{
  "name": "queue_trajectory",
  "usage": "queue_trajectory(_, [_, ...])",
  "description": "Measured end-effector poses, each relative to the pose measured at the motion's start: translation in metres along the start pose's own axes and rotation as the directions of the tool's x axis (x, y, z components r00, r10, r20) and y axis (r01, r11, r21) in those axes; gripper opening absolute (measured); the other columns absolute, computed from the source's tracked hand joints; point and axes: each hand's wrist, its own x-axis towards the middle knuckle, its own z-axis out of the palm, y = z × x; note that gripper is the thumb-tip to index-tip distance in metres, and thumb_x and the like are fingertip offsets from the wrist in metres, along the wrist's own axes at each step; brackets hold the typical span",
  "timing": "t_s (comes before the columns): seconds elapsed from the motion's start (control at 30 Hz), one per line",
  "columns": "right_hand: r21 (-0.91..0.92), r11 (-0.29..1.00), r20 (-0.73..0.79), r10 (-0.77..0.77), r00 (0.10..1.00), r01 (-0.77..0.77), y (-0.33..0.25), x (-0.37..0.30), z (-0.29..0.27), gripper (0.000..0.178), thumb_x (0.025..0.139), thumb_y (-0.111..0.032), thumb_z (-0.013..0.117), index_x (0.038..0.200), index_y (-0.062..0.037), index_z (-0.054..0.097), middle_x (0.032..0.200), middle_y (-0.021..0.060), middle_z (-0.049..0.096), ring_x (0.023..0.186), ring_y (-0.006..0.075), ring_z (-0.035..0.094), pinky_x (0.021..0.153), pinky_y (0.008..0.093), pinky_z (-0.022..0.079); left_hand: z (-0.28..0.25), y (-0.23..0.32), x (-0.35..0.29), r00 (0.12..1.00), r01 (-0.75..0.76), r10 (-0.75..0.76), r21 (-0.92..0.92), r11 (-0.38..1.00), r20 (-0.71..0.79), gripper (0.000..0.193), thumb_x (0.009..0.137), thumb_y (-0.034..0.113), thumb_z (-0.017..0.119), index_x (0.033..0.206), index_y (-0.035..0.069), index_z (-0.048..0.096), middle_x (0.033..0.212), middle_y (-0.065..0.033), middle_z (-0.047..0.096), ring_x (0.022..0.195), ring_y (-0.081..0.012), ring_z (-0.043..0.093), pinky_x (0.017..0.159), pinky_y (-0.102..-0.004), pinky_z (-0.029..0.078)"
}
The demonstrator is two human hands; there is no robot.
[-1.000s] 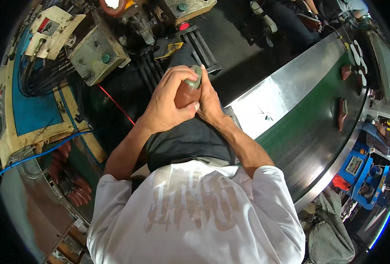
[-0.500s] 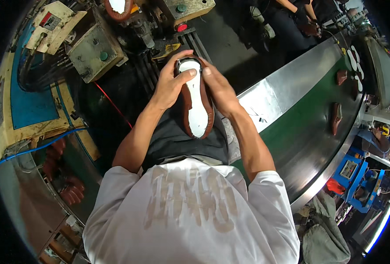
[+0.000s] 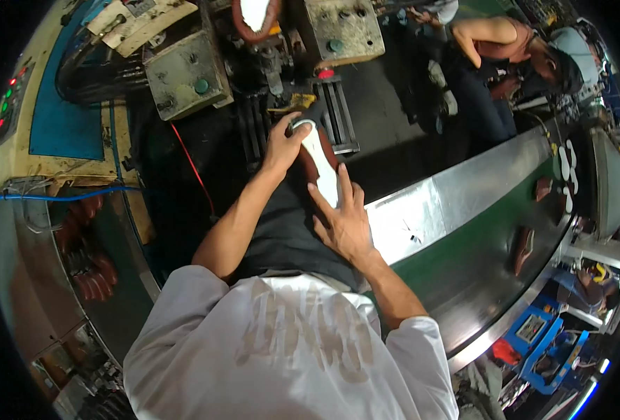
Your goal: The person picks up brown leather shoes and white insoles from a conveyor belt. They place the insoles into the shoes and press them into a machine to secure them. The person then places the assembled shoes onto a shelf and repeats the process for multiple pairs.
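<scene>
A brown shoe upper [image 3: 311, 168] with a white insole [image 3: 316, 150] facing up is held above my lap, its narrow heel end pointing away from me. My left hand [image 3: 282, 148] is closed round the heel end, the thumb lying on the white insole. Over the near, toe end rests my right hand [image 3: 350, 225], fingers stretched and spread across the insole and the brown edge. The toe tip is hidden beneath that hand.
Beyond my hands stands a machine with another white-soled brown shoe [image 3: 255, 17] and two control boxes [image 3: 187, 82]. A conveyor [image 3: 457, 262] on the right carries shoe parts, including a brown shoe [image 3: 524, 250]. Brown shoes [image 3: 94, 276] lie at left. A co-worker [image 3: 495, 49] sits far right.
My right hand has shifted from the heel end to the toe end, its fingers spreading. My left hand remains at the heel. The view has shifted, bringing more of the co-worker into sight.
</scene>
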Motion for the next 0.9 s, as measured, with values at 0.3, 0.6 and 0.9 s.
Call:
queue_trajectory(0.3, [0.189, 0.982, -0.127, 0.05, 0.991, -0.026, 0.003, 0.021, -0.031, 0.071, 0.082, -0.017, 0.085, 0.15, -0.0232, 0.065, 0.171, 0.0339, 0.019, 0.136, 0.0558, 0.044, 0.11, 0.0598, 0.048, -0.068, -0.001, 0.08, 0.993, -0.088, 0.077, -0.116, 0.989, -0.091, 0.042, 0.107, 0.032, 0.066, 0.128, -0.004, 0.073, 0.108, -0.0042, 0.076, 0.102, -0.0177, 0.067, 0.095, -0.0363, 0.052])
queue_trajectory(0.6, [0.036, 0.999, -0.296, 0.014, 0.955, -0.004, 0.012, 0.153, -0.124, 0.066, 0.085, -0.016, 0.082, 0.148, -0.0206, 0.066, 0.167, 0.0363, 0.026, 0.138, 0.0567, 0.046, 0.11, 0.0594, 0.049, -0.108, 0.146, 0.261, 0.985, 0.063, 0.038, -0.564, 0.823, 0.166, 0.081, 0.103, 0.043, 0.072, 0.166, 0.013, 0.031, 0.154, -0.0132, 0.054, 0.14, -0.027, 0.056, 0.113, -0.0477, 0.049])
queue_trajectory(0.9, [0.008, 0.979, -0.414, -0.181, 0.892, 0.202, -0.016, 0.355, -0.128, 0.067, 0.086, -0.025, 0.08, 0.152, -0.0246, 0.064, 0.165, 0.0367, 0.031, 0.135, 0.055, 0.05, 0.116, 0.0567, 0.043, -0.181, 0.154, 0.115, 0.941, -0.054, 0.281, -0.738, 0.672, 0.188, 0.102, 0.094, 0.033, 0.077, 0.173, 0.007, 0.017, 0.166, -0.018, 0.043, 0.151, -0.0315, 0.048, 0.122, -0.0464, 0.045])
